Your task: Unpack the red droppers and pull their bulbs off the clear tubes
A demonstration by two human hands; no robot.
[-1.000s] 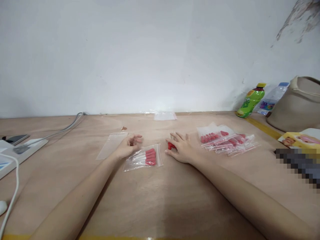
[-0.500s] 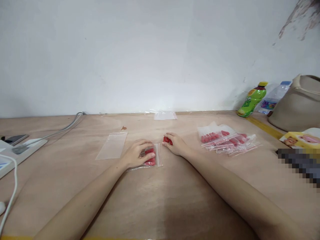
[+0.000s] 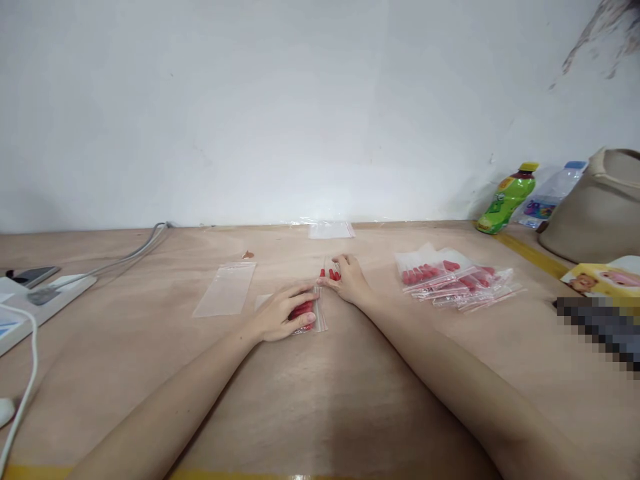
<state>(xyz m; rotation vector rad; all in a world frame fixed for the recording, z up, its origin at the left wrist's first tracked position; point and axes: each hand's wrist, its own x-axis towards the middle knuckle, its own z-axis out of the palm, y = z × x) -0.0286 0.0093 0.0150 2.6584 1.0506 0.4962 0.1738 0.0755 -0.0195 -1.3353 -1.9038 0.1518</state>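
My left hand [image 3: 281, 315] rests over a clear zip-lock bag [image 3: 321, 319], its thumb and fingers curled around red pieces [image 3: 302, 310] at the bag's mouth end. The palm covers much of the bag. Just beyond it to the right, my right hand [image 3: 350, 280] grips several small red-handled pieces [image 3: 331, 274] between thumb and fingers. Thin shafts seem to rise from them; their exact kind is too small to make out. To the left of my left hand lies a flat zip bag [image 3: 225, 289] with nothing visible inside.
Filled zip bags [image 3: 465, 283] with red pieces are piled on the right. Behind them stand a green drink bottle [image 3: 507, 200], a clear bottle [image 3: 553, 193] and a beige bag [image 3: 595, 207]. Another flat bag [image 3: 330, 230] lies by the wall. A power strip [image 3: 55, 300] sits left.
My right hand has turned and shifted slightly, showing more of the red-handled pieces. The left hand and the bag under it have moved slightly to the right.
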